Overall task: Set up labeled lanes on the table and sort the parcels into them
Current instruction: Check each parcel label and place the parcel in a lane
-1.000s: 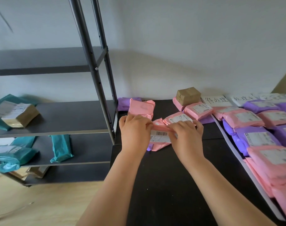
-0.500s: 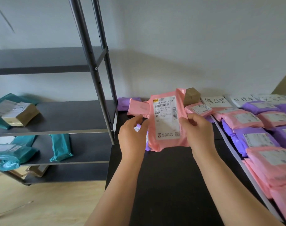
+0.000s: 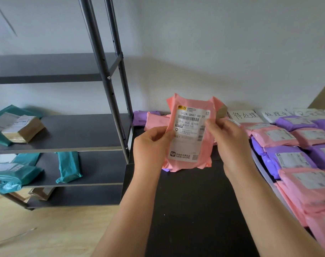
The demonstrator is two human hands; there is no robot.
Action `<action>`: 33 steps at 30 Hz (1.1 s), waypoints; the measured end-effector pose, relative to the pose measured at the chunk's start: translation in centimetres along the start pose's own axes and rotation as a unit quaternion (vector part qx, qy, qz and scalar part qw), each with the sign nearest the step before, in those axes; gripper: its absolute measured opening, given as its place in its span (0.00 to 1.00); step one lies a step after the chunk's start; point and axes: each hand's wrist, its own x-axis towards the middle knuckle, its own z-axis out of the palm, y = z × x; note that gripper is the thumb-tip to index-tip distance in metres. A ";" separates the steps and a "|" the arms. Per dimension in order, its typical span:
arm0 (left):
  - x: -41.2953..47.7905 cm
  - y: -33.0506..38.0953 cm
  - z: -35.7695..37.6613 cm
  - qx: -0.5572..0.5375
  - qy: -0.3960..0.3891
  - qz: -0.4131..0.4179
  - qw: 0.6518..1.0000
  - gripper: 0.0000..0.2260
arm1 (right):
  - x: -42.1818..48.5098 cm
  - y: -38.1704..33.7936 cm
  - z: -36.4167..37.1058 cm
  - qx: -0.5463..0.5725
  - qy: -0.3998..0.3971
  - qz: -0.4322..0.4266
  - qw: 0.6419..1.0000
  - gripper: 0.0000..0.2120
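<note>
The person holds a pink parcel (image 3: 190,134) up above the black tabletop (image 3: 195,210). The left hand (image 3: 150,143) pinches its left edge. The right hand (image 3: 230,141) pinches its right edge. Both hands have fingers curled on the bag. The parcel's white sticker faces the person. On the right, pink and purple parcels (image 3: 306,186) lie in rows below white paper signs (image 3: 244,116). Green parcels (image 3: 69,166) lie on the grey shelf (image 3: 74,130) at the left.
</note>
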 end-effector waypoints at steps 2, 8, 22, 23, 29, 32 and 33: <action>-0.5 0.7 -0.3 -0.009 -0.030 0.004 0.999 0.04 | 0.1 -0.7 -0.2 -0.005 0.010 -0.035 0.999 0.08; -1.0 3.0 -1.0 -0.047 -0.022 0.026 0.998 0.04 | -0.4 -1.6 -0.1 0.005 -0.013 -0.061 0.998 0.14; -2.3 5.2 -3.1 -0.143 -0.075 0.023 0.987 0.09 | -2.4 -5.6 -0.1 0.112 0.004 -0.034 0.993 0.09; -2.3 5.3 -3.1 -0.149 -0.076 0.022 0.986 0.09 | -2.5 -5.7 -0.1 0.117 0.005 -0.030 0.993 0.09; -2.6 5.5 -3.1 -0.179 -0.072 0.020 0.981 0.09 | -2.5 -5.5 -0.2 0.104 -0.006 -0.022 0.994 0.10; -2.7 5.5 -3.1 -0.171 -0.054 0.021 0.984 0.08 | -2.5 -5.3 -0.5 0.052 -0.031 -0.036 0.998 0.15; -2.6 5.5 -3.2 -0.174 -0.045 0.019 0.984 0.08 | -2.5 -5.2 -0.5 0.030 -0.043 -0.033 0.998 0.19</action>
